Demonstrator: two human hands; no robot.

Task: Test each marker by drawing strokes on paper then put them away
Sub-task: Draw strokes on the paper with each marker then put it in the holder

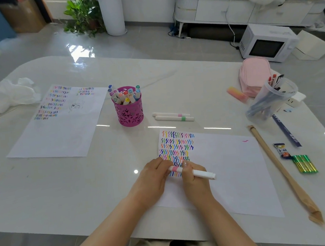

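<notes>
Holding a white marker (pixel 201 173) with a pink band in both hands over the near sheet of paper (pixel 236 165).
Head view: the left hand (pixel 153 177) curls its fingers round the marker's left end and the right hand (pixel 194 179) grips the barrel, above the sheet's coloured strokes near the table's (pixel 85 184) near edge. Mid-table lie two more markers (pixel 172 117), just right of the magenta pen holder (pixel 130 113).

The white worktop (pixel 85 184) carries a marked sheet (pixel 227 176) at five o'clock, a second sheet (pixel 63 132) at ten, and a magenta cup (pixel 130 115) and two markers (pixel 173 119) centrally.
</notes>
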